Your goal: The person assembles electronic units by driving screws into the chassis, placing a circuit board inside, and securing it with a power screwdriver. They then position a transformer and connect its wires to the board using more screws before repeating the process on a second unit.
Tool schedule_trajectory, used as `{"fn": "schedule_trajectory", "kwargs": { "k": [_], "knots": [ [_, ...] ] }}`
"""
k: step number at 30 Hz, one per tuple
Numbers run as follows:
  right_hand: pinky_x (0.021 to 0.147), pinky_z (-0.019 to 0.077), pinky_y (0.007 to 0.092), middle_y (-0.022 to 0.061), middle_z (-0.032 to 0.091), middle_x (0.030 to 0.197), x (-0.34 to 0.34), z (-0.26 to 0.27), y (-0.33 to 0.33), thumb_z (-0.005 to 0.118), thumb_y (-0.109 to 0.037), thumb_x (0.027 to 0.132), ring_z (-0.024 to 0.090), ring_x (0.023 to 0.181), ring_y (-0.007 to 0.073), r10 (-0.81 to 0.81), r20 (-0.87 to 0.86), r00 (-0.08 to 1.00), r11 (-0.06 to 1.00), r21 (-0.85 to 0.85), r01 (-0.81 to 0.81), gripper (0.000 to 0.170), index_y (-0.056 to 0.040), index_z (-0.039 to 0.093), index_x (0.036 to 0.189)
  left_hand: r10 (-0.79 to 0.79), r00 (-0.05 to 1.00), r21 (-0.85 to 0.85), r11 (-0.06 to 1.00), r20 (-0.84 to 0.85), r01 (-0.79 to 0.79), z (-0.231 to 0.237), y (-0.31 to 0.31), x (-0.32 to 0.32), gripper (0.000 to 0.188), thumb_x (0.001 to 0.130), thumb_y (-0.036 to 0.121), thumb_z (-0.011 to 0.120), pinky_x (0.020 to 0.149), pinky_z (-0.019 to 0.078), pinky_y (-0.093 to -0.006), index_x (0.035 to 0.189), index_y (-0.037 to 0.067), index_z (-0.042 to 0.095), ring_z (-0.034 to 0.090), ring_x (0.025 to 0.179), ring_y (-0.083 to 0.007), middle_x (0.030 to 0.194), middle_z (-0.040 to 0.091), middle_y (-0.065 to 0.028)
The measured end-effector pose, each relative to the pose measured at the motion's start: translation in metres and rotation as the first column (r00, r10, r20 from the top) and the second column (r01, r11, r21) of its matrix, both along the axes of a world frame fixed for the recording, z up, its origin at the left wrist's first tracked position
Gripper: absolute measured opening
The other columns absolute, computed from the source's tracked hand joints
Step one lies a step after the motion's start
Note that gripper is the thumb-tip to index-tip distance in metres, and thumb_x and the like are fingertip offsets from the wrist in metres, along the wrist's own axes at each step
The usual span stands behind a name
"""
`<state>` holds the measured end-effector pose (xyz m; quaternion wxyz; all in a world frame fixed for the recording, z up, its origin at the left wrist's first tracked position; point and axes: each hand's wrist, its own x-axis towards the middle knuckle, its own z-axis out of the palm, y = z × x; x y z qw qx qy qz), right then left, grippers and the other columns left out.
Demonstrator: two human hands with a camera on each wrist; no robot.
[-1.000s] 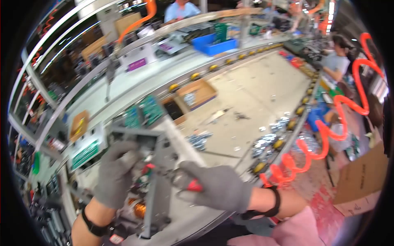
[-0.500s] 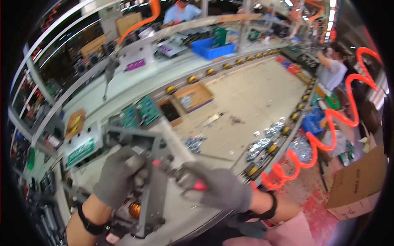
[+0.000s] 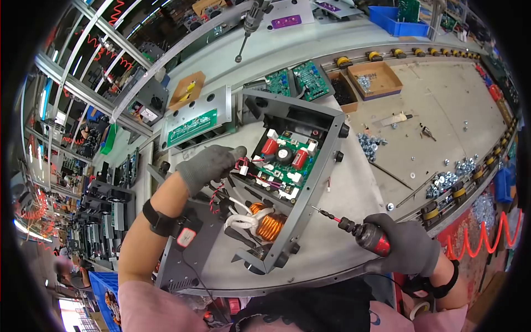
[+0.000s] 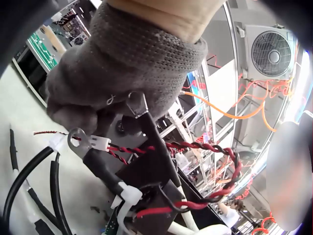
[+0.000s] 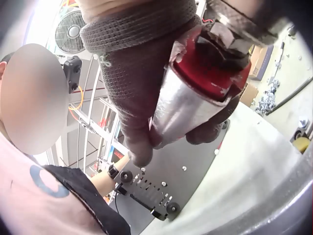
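Observation:
My gloved left hand (image 3: 207,166) is at the left side of an open grey metal case (image 3: 326,149), its curled fingers pinching twisted red-and-black wires (image 3: 241,164). Close by the fingers in the left wrist view are a white plug (image 4: 101,143) and a ring terminal (image 4: 78,141). Inside the case sit a green circuit board (image 3: 285,166) with red capacitors and a copper coil (image 3: 271,225) with thick white leads. To the right of the case, my gloved right hand (image 3: 406,243) grips a red-and-silver power screwdriver (image 3: 371,239), its bit pointing toward the case wall.
A silver panel with a green board (image 3: 193,126) stands behind the left hand. Green circuit boards (image 3: 311,80) lie beyond the case. Loose screws (image 3: 371,146) and a cardboard tray (image 3: 376,80) are on the bench to the right. Another driver (image 3: 251,25) hangs above.
The head view has swung down and right. My left hand has moved from inside the case to its left side; the screwdriver has drawn back from the case, still in my right hand.

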<state>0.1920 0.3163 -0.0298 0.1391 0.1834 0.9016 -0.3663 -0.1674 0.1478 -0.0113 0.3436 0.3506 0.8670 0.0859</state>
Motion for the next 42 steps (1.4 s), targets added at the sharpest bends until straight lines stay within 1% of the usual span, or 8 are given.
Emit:
{"fn": "schedule_trajectory", "kwargs": {
  "k": [8,11,13,25,28,31,35,42],
  "knots": [
    [0.065,0.0501,0.0428,0.0162,0.063,0.072,-0.005,0.004,0.000,0.079,-0.041,0.061,0.064,0.071,0.0371,0.018,0.016,1.000,0.998,0.060,-0.019,0.077,-0.0123,0.046,0.124,-0.375,0.926,0.335,0.867,-0.049,0.369,-0.025,-0.004,-0.014,0.026,0.093,0.021,0.049,0.054,0.0423,-0.0305,0.090,-0.001,0.062,0.048,0.057,-0.0111,0.069,0.055,-0.0060],
    [0.064,0.0498,0.0418,0.0153,0.064,0.074,-0.010,0.009,-0.003,0.077,-0.037,0.064,0.064,0.070,0.0359,0.024,0.036,0.999,0.992,0.124,-0.028,0.073,-0.0117,0.046,0.125,-0.226,0.974,0.257,0.943,0.027,0.212,-0.026,-0.001,-0.011,0.022,0.090,0.018,0.054,0.059,0.0421,-0.0292,0.090,-0.002,0.061,0.047,0.062,-0.0091,0.069,0.054,-0.0050],
    [0.063,0.0495,0.0410,0.0147,0.064,0.076,-0.011,0.009,-0.004,0.076,-0.035,0.066,0.065,0.070,0.0349,0.028,0.059,0.998,0.984,0.172,-0.037,0.070,-0.0113,0.046,0.125,-0.203,0.978,0.258,0.949,0.050,0.184,-0.031,-0.001,-0.011,0.025,0.090,0.017,0.051,0.070,0.0476,-0.0341,0.100,-0.002,0.065,0.059,0.071,-0.0231,0.080,0.064,-0.0178],
    [0.057,0.0425,0.0366,0.0094,0.064,0.077,-0.018,0.005,-0.015,0.077,-0.020,0.062,0.063,0.066,0.0266,0.091,-0.134,0.987,0.845,0.535,-0.005,0.068,-0.0061,0.050,0.122,-0.212,0.977,0.188,0.959,-0.022,0.212,-0.027,0.005,-0.003,0.023,0.085,0.019,0.058,0.067,0.0466,-0.0364,0.093,0.000,0.067,0.059,0.068,-0.0272,0.076,0.064,-0.0183],
    [0.061,0.0410,0.0351,0.0094,0.065,0.083,-0.015,0.006,-0.014,0.077,-0.025,0.065,0.062,0.067,0.0251,0.109,-0.103,0.989,0.824,0.566,-0.032,0.070,-0.0066,0.046,0.126,-0.231,0.971,0.231,0.944,-0.056,0.238,-0.030,0.005,-0.004,0.019,0.083,0.015,0.058,0.059,0.0419,-0.0333,0.086,-0.003,0.063,0.049,0.060,-0.0142,0.064,0.057,-0.0103],
    [0.063,0.0419,0.0359,0.0086,0.065,0.084,0.002,0.005,-0.005,0.081,-0.026,0.060,0.062,0.071,0.0257,0.029,-0.173,0.985,0.873,0.485,0.059,0.073,-0.0061,0.049,0.123,-0.196,0.980,0.233,0.952,-0.031,0.198,-0.030,0.006,-0.003,0.019,0.082,0.015,0.058,0.063,0.0448,-0.0315,0.091,0.000,0.066,0.054,0.064,-0.0156,0.070,0.062,-0.0108],
    [0.070,0.0462,0.0406,0.0147,0.064,0.087,0.069,-0.025,0.015,0.081,-0.018,0.057,0.062,0.078,0.0348,-0.306,-0.346,0.887,0.700,0.549,0.456,0.063,-0.0057,0.055,0.113,-0.243,0.963,0.198,0.944,-0.118,0.263,-0.025,0.012,0.002,0.027,0.083,0.021,0.056,0.075,0.0477,-0.0355,0.097,0.002,0.068,0.061,0.081,-0.0266,0.086,0.066,-0.0166],
    [0.083,0.0460,0.0419,0.0211,0.060,0.112,0.252,-0.093,0.075,0.067,-0.022,0.080,0.059,0.101,0.0368,-0.701,-0.197,0.686,0.394,0.695,0.602,0.058,-0.0071,0.043,0.131,-0.586,0.658,-0.075,0.771,-0.472,0.633,-0.059,0.061,0.001,0.031,0.080,0.025,0.055,0.080,0.0504,-0.0404,0.095,0.002,0.069,0.065,0.085,-0.0349,0.094,0.067,-0.0197]
  ]
}}
